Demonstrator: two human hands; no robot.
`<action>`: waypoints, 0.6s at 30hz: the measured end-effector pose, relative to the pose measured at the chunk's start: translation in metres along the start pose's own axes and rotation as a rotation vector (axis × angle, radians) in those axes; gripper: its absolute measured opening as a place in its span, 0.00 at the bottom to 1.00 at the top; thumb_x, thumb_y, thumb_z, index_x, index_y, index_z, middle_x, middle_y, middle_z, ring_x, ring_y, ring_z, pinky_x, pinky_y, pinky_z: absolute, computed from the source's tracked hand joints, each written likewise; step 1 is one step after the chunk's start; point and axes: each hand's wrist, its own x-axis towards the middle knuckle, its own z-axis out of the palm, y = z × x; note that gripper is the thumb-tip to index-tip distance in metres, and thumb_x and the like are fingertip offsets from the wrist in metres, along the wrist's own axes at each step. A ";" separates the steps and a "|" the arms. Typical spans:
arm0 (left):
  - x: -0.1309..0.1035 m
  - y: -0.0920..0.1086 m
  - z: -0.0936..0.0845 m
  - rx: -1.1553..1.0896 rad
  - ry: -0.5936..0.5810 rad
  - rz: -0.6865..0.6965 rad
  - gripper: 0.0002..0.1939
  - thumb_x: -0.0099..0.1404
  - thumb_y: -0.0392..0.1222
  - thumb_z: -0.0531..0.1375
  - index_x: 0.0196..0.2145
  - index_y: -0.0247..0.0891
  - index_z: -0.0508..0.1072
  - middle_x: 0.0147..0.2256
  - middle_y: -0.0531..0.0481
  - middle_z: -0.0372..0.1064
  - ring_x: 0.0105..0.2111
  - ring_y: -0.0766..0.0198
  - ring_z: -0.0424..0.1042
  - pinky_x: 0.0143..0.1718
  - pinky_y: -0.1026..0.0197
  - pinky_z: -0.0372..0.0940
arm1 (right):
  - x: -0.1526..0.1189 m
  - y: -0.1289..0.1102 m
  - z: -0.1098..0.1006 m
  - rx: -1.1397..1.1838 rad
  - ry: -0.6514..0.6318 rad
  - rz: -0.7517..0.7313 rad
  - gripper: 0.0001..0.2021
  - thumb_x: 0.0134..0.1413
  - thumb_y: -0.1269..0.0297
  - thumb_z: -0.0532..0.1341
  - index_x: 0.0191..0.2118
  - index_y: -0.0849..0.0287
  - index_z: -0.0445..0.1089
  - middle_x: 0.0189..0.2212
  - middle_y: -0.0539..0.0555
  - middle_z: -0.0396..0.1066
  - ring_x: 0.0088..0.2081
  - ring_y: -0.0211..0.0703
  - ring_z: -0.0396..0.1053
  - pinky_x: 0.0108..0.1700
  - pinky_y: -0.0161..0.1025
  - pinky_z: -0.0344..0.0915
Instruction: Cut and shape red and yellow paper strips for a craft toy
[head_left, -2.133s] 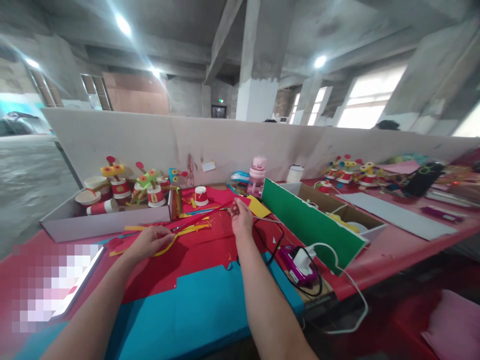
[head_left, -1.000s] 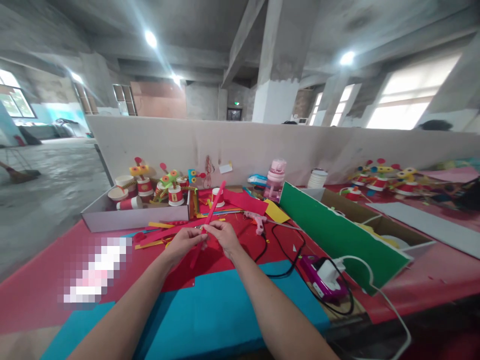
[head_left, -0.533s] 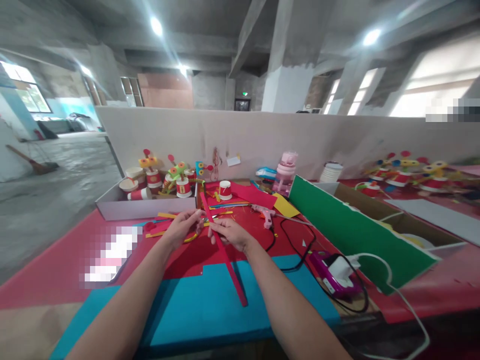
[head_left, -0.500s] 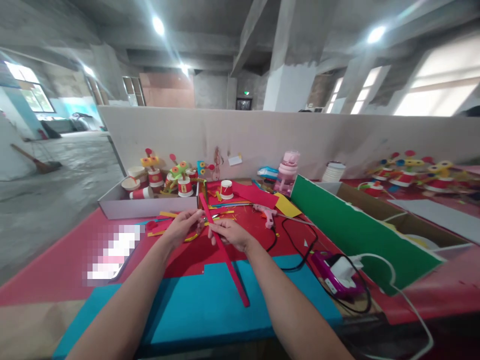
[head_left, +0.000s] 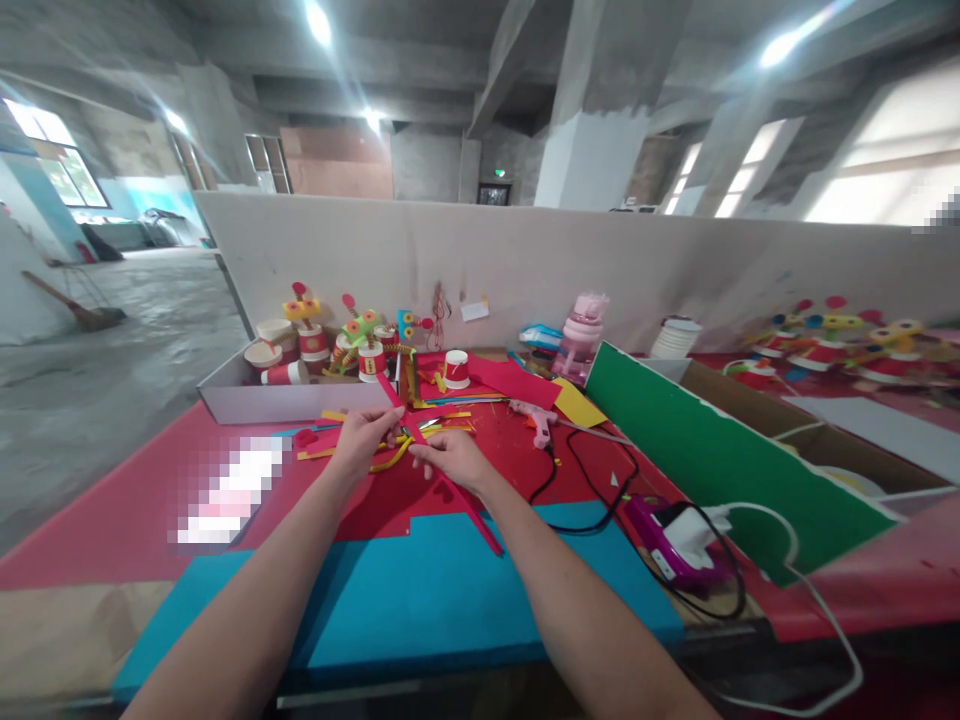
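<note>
While left hand (head_left: pixel 367 438) and right hand (head_left: pixel 460 459) fingers pinch a red strip (head_left: pixel 481 527) (still unattached), I judge cup figures (head_left: pixel 371 362) assembled.

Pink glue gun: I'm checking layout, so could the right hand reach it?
Likely yes: nothing visible stands between the right hand and the pink glue gun nearby, though that hand holds the red strip.

A grey concrete ceiling (head_left: pixel 427 60) with bright lamps (head_left: pixel 318 22); a thick pillar (head_left: pixel 589 160) — white below, grey above; a pale partition (head_left: pixel 517 250) across the middle; bright windows (head_left: pixel 877 150) at right; shiny grey floor (head_left: pixel 165 300) at left.
</note>
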 end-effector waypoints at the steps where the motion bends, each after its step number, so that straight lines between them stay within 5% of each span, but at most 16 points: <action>1: 0.000 0.000 -0.001 -0.026 -0.024 -0.005 0.17 0.54 0.48 0.66 0.19 0.32 0.70 0.16 0.54 0.64 0.17 0.73 0.60 0.20 0.67 0.56 | 0.000 0.001 0.000 0.014 -0.009 0.000 0.23 0.49 0.44 0.61 0.23 0.62 0.74 0.15 0.50 0.69 0.21 0.36 0.64 0.30 0.33 0.59; 11: -0.008 0.003 -0.005 -0.215 -0.521 -0.188 0.12 0.59 0.44 0.64 0.35 0.30 0.74 0.25 0.46 0.73 0.24 0.65 0.72 0.28 0.65 0.65 | -0.002 0.000 -0.003 0.231 -0.142 -0.033 0.23 0.52 0.44 0.59 0.28 0.62 0.75 0.16 0.49 0.69 0.25 0.36 0.67 0.42 0.37 0.61; 18: -0.011 0.006 -0.002 -0.292 -0.494 -0.203 0.15 0.57 0.42 0.65 0.42 0.33 0.73 0.24 0.49 0.72 0.21 0.68 0.71 0.24 0.68 0.62 | -0.007 -0.006 -0.001 0.290 -0.230 0.064 0.22 0.53 0.46 0.60 0.27 0.64 0.74 0.15 0.49 0.68 0.18 0.31 0.61 0.26 0.31 0.56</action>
